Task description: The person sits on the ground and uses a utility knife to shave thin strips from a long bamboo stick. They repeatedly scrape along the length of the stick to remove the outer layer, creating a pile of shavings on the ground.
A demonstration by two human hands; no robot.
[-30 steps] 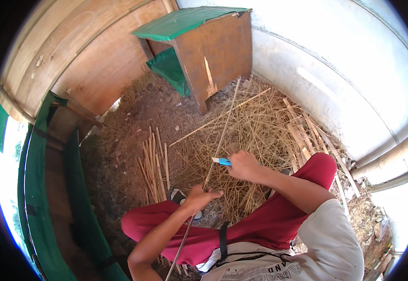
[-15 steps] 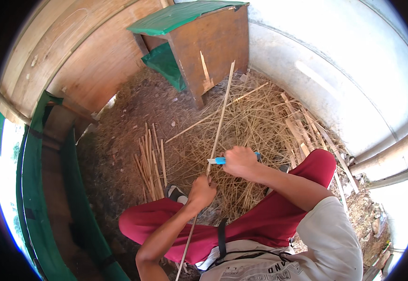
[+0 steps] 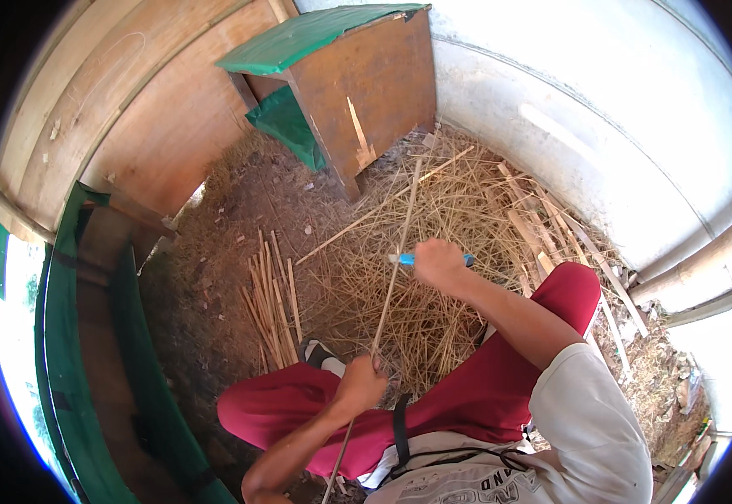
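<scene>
A long, thin bamboo strip [image 3: 395,281] slants from beside my lap up and away over the ground. My left hand [image 3: 361,386] is closed around it near my left knee. In my right hand [image 3: 440,262] is a blue utility knife [image 3: 407,259], gripped in a fist. The blade end meets the strip well beyond my left hand, and its tip is blurred. The knife's back end pokes out on the right side of the fist. Under both hands lies a heap of pale shavings [image 3: 441,202].
Several cut strips [image 3: 270,298] lie bundled to the left. More split pieces [image 3: 534,227] rest at the right by a pale sheet wall [image 3: 584,109]. A wooden box with a green cover [image 3: 366,92] stands at the back. Green-edged boards [image 3: 89,353] line the left.
My right hand and the knife have moved away from me along the strip. My left hand has come nearer to me, and the strip's far end sits lower.
</scene>
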